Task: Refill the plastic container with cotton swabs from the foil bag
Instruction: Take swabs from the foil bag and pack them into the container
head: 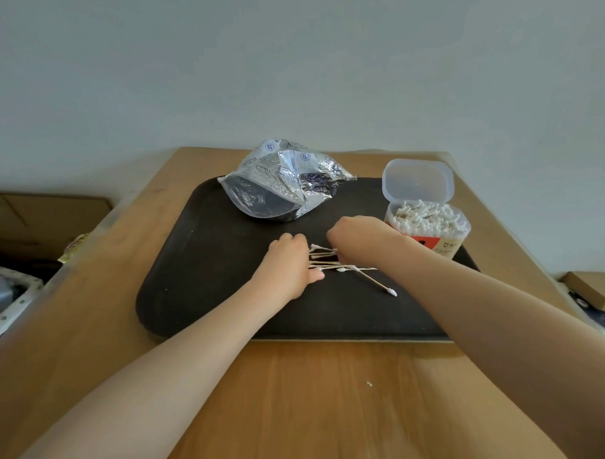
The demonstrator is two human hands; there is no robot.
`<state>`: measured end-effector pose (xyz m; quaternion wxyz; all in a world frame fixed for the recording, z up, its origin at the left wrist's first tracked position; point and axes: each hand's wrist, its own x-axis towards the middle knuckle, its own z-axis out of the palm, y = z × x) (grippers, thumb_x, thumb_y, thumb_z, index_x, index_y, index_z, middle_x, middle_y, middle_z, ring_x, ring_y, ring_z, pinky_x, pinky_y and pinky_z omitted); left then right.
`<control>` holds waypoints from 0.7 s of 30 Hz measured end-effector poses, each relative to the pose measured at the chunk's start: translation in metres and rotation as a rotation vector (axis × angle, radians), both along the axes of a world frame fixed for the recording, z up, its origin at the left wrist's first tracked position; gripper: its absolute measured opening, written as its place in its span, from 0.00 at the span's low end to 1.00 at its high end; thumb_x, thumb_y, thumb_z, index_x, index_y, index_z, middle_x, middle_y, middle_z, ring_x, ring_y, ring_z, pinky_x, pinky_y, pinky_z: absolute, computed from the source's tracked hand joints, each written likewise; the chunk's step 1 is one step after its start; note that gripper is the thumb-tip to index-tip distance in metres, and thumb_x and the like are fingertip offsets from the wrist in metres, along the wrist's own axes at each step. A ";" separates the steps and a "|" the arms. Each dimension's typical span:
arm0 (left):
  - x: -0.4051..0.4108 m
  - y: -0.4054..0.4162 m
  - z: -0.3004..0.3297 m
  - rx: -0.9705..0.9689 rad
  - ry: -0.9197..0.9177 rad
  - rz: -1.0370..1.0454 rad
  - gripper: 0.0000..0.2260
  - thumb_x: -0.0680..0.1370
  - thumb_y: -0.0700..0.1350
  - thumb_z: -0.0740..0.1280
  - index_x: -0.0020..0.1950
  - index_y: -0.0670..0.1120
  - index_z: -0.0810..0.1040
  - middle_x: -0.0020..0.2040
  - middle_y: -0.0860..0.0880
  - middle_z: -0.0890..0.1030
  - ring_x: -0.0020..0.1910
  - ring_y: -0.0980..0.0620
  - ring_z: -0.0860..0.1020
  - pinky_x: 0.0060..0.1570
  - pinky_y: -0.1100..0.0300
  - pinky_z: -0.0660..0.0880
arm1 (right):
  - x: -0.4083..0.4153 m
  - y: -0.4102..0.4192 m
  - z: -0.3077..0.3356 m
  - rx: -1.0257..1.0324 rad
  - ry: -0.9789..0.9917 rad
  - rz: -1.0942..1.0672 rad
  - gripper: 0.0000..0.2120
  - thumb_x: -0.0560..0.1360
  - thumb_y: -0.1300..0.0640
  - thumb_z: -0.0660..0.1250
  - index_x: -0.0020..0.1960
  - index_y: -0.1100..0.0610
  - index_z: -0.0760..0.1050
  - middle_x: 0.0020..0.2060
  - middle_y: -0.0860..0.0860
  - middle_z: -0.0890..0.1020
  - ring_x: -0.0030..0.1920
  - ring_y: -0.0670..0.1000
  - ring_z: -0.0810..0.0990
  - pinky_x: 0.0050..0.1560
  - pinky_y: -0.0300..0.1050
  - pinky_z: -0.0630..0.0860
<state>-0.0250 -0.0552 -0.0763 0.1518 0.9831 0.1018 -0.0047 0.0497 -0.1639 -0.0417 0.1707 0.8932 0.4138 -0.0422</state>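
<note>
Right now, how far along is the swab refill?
Mostly done: the container stands open and packed with swabs, and the bag lies crumpled. In hand: the left hand and right hand gather loose swabs on the tray. Left: boxing them, one stray swab, closing the lid.

I see what looks like a home room: a wooden tabletop (pixel 300 401) against a plain pale wall (pixel 288 58), a dark tray (pixel 199 267) on it, cardboard boxes (pixel 36 218) and household clutter crowding both sides.
</note>
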 end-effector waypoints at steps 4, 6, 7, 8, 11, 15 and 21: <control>0.003 -0.008 0.002 0.016 0.011 0.070 0.28 0.74 0.52 0.69 0.68 0.41 0.63 0.64 0.42 0.71 0.63 0.45 0.71 0.59 0.56 0.69 | -0.007 -0.010 0.018 0.072 -0.033 -0.096 0.05 0.74 0.63 0.60 0.45 0.60 0.75 0.37 0.53 0.71 0.36 0.54 0.72 0.37 0.45 0.72; 0.005 -0.011 0.003 -0.006 0.003 0.079 0.27 0.74 0.52 0.69 0.66 0.40 0.64 0.62 0.42 0.73 0.61 0.45 0.72 0.58 0.55 0.70 | -0.011 -0.019 0.026 0.109 -0.030 -0.116 0.11 0.74 0.63 0.61 0.33 0.58 0.66 0.33 0.52 0.70 0.31 0.51 0.70 0.33 0.43 0.71; 0.006 -0.013 0.003 0.006 0.003 0.070 0.26 0.74 0.51 0.69 0.66 0.40 0.66 0.61 0.42 0.74 0.60 0.45 0.73 0.56 0.55 0.71 | -0.014 -0.022 0.029 0.114 -0.022 -0.122 0.15 0.74 0.63 0.61 0.31 0.57 0.62 0.30 0.51 0.68 0.29 0.50 0.69 0.31 0.42 0.69; 0.009 -0.016 0.005 0.044 0.021 0.053 0.24 0.75 0.51 0.68 0.65 0.41 0.68 0.60 0.42 0.75 0.59 0.45 0.74 0.55 0.55 0.71 | -0.018 -0.027 0.030 0.112 -0.023 -0.129 0.17 0.74 0.63 0.61 0.29 0.56 0.60 0.29 0.51 0.67 0.28 0.50 0.68 0.30 0.42 0.68; 0.016 -0.025 0.009 0.190 0.114 -0.001 0.16 0.77 0.50 0.65 0.60 0.42 0.74 0.55 0.42 0.78 0.53 0.45 0.77 0.46 0.56 0.72 | -0.030 -0.037 0.026 0.069 -0.039 -0.148 0.13 0.74 0.64 0.62 0.34 0.58 0.62 0.28 0.50 0.64 0.29 0.49 0.69 0.29 0.40 0.68; 0.019 -0.037 0.016 0.317 0.194 -0.087 0.14 0.77 0.39 0.63 0.62 0.40 0.72 0.57 0.41 0.75 0.55 0.42 0.75 0.46 0.54 0.71 | -0.035 -0.049 0.012 0.056 -0.027 -0.193 0.06 0.76 0.65 0.60 0.51 0.61 0.74 0.38 0.54 0.74 0.48 0.55 0.79 0.39 0.43 0.71; 0.012 -0.042 0.007 0.412 0.183 -0.183 0.16 0.78 0.36 0.58 0.66 0.39 0.64 0.65 0.40 0.69 0.63 0.42 0.68 0.58 0.52 0.68 | -0.032 -0.048 0.005 0.069 0.187 -0.225 0.13 0.77 0.63 0.61 0.61 0.60 0.74 0.55 0.56 0.78 0.52 0.54 0.78 0.53 0.45 0.75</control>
